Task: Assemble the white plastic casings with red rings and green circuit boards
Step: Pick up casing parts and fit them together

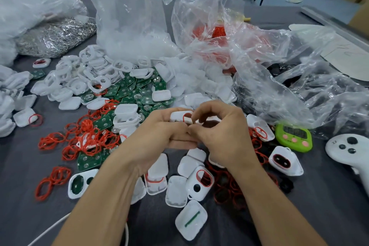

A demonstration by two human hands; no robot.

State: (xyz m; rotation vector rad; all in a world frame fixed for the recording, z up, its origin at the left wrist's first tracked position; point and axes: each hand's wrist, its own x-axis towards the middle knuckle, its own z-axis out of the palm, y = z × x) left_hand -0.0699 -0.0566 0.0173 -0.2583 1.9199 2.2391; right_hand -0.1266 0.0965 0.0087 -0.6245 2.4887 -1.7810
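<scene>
Both hands meet above the middle of the table on one white plastic casing (178, 116) that has a red ring (187, 116) at its opening. My left hand (159, 136) grips the casing from the left. My right hand (219, 132) pinches at the ring with curled fingers from the right. Loose red rings (89, 140) lie in a heap to the left, and green circuit boards (137, 90) are piled behind the hands. Several white casings (177, 190) lie below my wrists, one with a red ring fitted (203, 178).
Clear plastic bags (131, 16) of white and red parts stand at the back, with a bag of metal rings (58, 36) at the left. A green timer (293, 138) and a white controller (347, 150) lie at the right. A white cable (50, 229) runs along the near edge.
</scene>
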